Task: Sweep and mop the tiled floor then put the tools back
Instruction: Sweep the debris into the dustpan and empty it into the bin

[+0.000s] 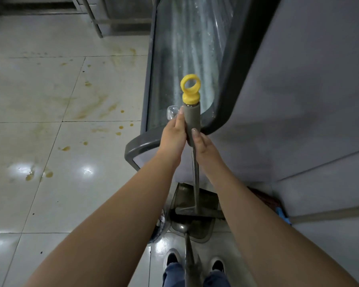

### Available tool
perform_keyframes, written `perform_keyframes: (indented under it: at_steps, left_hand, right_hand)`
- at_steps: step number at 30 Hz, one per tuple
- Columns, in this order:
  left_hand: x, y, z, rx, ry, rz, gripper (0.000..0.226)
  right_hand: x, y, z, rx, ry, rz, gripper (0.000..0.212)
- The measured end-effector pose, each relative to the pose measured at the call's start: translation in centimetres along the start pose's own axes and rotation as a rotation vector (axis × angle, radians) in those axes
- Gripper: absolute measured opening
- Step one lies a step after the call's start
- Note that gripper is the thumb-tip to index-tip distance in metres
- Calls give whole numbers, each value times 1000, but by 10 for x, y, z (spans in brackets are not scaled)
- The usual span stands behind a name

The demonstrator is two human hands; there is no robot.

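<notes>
Gripping the broom handle (192,119) below its yellow hanging loop (190,89), left hand (174,135) and right hand (203,146) hold its head over the dustpan (192,224); tilting risks spilling debris onto the stained tiled floor (50,121).

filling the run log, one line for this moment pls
left hand: grips mop handle | right hand: grips it too | dustpan: on floor | floor: yellow stains
</notes>
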State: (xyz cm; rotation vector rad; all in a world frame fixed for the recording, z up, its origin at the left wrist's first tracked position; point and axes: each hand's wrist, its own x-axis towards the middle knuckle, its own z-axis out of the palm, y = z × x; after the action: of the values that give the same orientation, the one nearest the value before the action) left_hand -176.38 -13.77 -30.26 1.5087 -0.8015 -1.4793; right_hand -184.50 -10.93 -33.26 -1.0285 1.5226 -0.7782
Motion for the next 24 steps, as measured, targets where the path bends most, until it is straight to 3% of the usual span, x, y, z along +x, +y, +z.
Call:
perform_keyframes:
  at_steps: [3, 8, 13, 20, 24]
  left_hand:
    - [14, -7, -11, 53, 7, 50, 26]
    - [17, -25, -23, 65, -51, 84, 29]
    - [13, -39, -27, 79, -71, 65, 31]
    - [6, -39, -36, 152, -85, 26, 24]
    - [-14, -14, -40, 148, -25, 114, 22]
  right_hand:
    - [15, 8, -5, -51, 47, 79, 58]
    - [18, 18, 3, -217, 152, 122, 69]
    - [17, 26, 11, -120, 146, 290, 75]
    - [8, 25, 8, -43, 194, 305, 81]
    - [-11, 5, -3, 72, 191, 368, 78]
